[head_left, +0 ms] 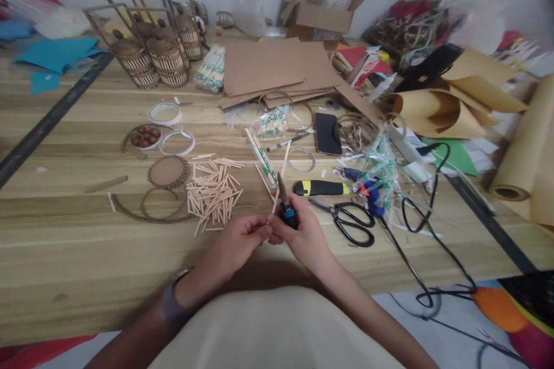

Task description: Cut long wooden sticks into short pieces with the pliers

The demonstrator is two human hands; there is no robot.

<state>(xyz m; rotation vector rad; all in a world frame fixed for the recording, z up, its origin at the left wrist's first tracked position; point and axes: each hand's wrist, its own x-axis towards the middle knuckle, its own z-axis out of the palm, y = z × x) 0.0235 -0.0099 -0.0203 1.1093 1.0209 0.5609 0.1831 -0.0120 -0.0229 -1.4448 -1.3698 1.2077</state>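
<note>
My right hand (306, 233) is wrapped round a pair of pliers (287, 211) with dark jaws pointing away from me and black-and-blue handles. A thin wooden chopstick (286, 157) slants between my hands, beside the jaws. My left hand (247, 236) pinches its lower end, and my right thumb lies close to the same spot. Left of the hands is a loose pile of short cut wooden sticks (214, 190). Paper-wrapped chopsticks (262, 157) lie just beyond the pliers. Fingers hide part of the handles.
Black scissors (352, 223), a yellow-black utility knife (321, 187) and a blue glue gun (374, 199) with a cable lie to the right. Further back are a phone (328, 134), cardboard sheets (264, 69) and stick-covered lanterns (167, 57). Tape rolls (177, 143) and a cardboard disc (168, 171) are left.
</note>
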